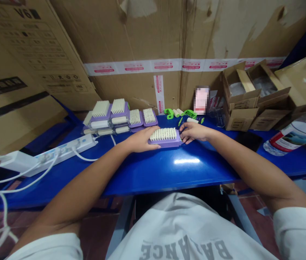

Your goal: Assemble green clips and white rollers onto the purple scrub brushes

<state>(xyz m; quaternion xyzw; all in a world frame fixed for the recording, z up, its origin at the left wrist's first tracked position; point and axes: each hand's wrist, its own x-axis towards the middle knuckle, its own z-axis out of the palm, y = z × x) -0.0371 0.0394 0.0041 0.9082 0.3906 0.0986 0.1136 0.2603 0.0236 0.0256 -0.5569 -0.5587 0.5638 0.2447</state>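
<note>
A purple brush block (165, 143) with rows of cream bristles lies bristles up on the blue table. My left hand (143, 140) is closed round its left end, thumb along the near side. At its right end, my right hand (196, 131) has its fingers curled together by a small protruding part; whatever they pinch is hidden. Beyond the hands lie green plastic clips (168, 113), cream rollers (179, 112) and small green pieces. Left of these, several more purple brush blocks (118, 106) are stacked, some with a cream roller in front.
A white power strip (68, 150) with plugged-in cables takes up the table's left side. Opened small cartons (241, 117) and a large plastic bottle (284, 135) stand at the right. Tall cardboard (142, 43) walls the back. A pixelated upright object (202, 101) leans there.
</note>
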